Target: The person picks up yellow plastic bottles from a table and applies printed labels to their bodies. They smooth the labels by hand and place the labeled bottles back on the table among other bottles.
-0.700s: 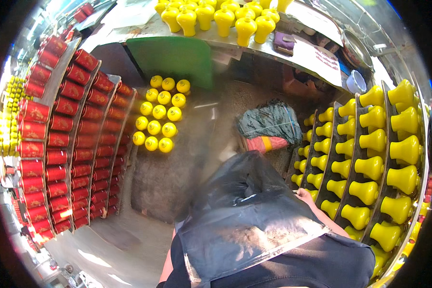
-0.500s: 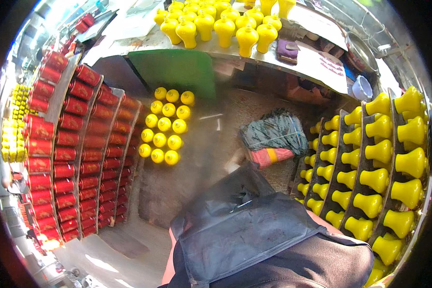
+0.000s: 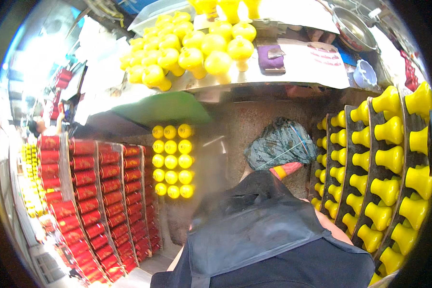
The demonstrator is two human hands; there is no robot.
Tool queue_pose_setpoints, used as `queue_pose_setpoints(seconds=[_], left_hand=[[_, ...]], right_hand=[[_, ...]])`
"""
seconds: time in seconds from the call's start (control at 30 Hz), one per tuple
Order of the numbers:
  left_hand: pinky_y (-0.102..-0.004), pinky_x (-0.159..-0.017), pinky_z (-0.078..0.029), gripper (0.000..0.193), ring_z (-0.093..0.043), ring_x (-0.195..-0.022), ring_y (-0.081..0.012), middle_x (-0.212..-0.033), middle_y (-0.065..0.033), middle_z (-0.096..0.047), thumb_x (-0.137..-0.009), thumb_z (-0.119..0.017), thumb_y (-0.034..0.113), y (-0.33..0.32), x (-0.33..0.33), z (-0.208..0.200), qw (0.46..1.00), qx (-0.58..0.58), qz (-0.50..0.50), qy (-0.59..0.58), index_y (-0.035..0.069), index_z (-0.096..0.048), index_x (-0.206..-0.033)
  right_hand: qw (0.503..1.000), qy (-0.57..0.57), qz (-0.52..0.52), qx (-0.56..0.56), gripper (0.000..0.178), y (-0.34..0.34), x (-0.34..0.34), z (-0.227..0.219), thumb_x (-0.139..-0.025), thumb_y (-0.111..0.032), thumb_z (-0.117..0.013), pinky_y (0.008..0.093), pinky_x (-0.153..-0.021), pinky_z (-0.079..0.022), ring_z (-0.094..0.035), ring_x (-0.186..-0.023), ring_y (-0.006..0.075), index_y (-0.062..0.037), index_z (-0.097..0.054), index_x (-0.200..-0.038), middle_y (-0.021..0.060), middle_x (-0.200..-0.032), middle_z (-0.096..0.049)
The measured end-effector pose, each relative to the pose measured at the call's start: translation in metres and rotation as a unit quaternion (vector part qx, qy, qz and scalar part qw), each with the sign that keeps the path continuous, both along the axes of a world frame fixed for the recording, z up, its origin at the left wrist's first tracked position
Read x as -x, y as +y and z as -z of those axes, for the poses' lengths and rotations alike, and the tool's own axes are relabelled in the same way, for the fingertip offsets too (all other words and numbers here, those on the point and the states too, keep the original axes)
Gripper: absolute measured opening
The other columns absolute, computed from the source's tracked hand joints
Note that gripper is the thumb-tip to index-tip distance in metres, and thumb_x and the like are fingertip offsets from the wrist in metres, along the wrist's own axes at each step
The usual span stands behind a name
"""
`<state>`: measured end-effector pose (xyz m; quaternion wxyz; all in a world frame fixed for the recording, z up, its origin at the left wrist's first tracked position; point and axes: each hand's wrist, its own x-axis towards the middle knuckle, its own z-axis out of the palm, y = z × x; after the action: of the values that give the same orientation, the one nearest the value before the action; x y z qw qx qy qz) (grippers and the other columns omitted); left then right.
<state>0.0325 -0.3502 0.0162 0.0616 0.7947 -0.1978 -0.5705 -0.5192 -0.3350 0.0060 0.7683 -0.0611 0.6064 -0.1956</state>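
Observation:
Neither of my hands shows; a dark apron [image 3: 254,240] fills the lower middle. Bare skin [image 3: 333,228] shows along its right side, though I cannot tell whether it is arm or leg. Ahead of me, yellow vases [image 3: 192,60] with rounded bodies crowd the left part of a white-topped table [image 3: 302,79]. On the floor to the left, several more yellow pieces [image 3: 171,146] stand upright in neat rows. A dark green plastic bundle [image 3: 283,144] tied with string lies in front of the apron, with a pink and yellow piece [image 3: 285,169] under it.
Racks of red cylinders [image 3: 86,192] rise on the left, and a rack of yellow vases [image 3: 389,158] on the right. A purple box [image 3: 271,60], a pale blue bowl [image 3: 365,73] and a metal basin [image 3: 353,29] sit along the table. Another person [image 3: 45,127] is far left.
The view has shifted, bringing the table and its vases closer and lower in the picture. Another person has come into view at the far left. My hands stay out of sight.

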Motion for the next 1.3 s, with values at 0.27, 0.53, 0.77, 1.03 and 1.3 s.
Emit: queue_pose_setpoints(seconds=[0.27, 0.53, 0.77, 1.03, 1.3], left_hand=[[-0.0358, -0.072, -0.055, 0.020, -0.072, -0.083, -0.0229, -0.094, -0.0077, -0.078, -0.096, -0.066, 0.017, -0.159, 0.046, 0.006, 0.979, 0.025, 0.199, -0.025, 0.008, -0.074, -0.111], [-0.0357, -0.072, -0.055, 0.019, -0.072, -0.082, -0.0229, -0.093, -0.0077, -0.078, -0.096, -0.066, 0.017, -0.250, 0.104, 0.030, 0.905, 0.059, 0.413, -0.082, 0.008, -0.075, -0.111], [-0.0356, -0.071, -0.055, 0.019, -0.072, -0.082, -0.0228, -0.092, -0.0076, -0.078, -0.096, -0.066, 0.017, -0.307, 0.126, 0.061, 0.786, 0.092, 0.591, -0.157, 0.008, -0.075, -0.110], [-0.0379, -0.053, -0.051, 0.017, -0.060, -0.059, -0.0209, -0.073, -0.0054, -0.065, -0.096, -0.062, 0.025, -0.442, 0.084, 0.086, 0.993, 0.042, 0.101, 0.038, 0.012, -0.064, -0.084], [-0.0400, -0.114, -0.039, 0.072, -0.047, -0.143, -0.0330, -0.158, -0.0191, -0.046, -0.109, -0.042, 0.055, -0.600, 0.111, 0.072, 0.965, 0.076, -0.244, 0.063, 0.003, -0.036, -0.158]], right_hand=[[0.996, 0.086, 0.019, -0.021, 0.010, 0.017, 0.013, 0.007, -0.093, -0.014, -0.075, 0.0360, -0.066, -0.055, -0.068, -0.072, 0.0161, -0.0039, -0.076, -0.094, 0.0076, -0.082, -0.074], [0.984, 0.173, 0.052, -0.007, 0.013, 0.048, 0.013, 0.022, -0.094, -0.016, -0.074, 0.0364, -0.066, -0.056, -0.069, -0.072, 0.0162, -0.0034, -0.076, -0.096, 0.0086, -0.082, -0.074], [0.972, 0.234, -0.010, 0.024, 0.015, 0.081, -0.004, 0.055, -0.094, -0.017, -0.072, 0.0367, -0.067, -0.056, -0.070, -0.073, 0.0162, -0.0029, -0.076, -0.098, 0.0095, -0.081, -0.075], [0.910, 0.414, -0.005, 0.014, 0.023, -0.039, 0.054, 0.032, -0.093, -0.022, -0.070, 0.0387, -0.066, -0.051, -0.063, -0.068, 0.0176, -0.0001, -0.070, -0.086, 0.0096, -0.074, -0.070], [0.778, 0.508, -0.111, 0.353, 0.020, -0.434, 0.049, -0.023, -0.089, -0.026, -0.073, 0.0455, -0.078, -0.054, -0.070, -0.089, 0.0378, -0.0056, -0.072, -0.092, 0.0173, -0.091, -0.070]])
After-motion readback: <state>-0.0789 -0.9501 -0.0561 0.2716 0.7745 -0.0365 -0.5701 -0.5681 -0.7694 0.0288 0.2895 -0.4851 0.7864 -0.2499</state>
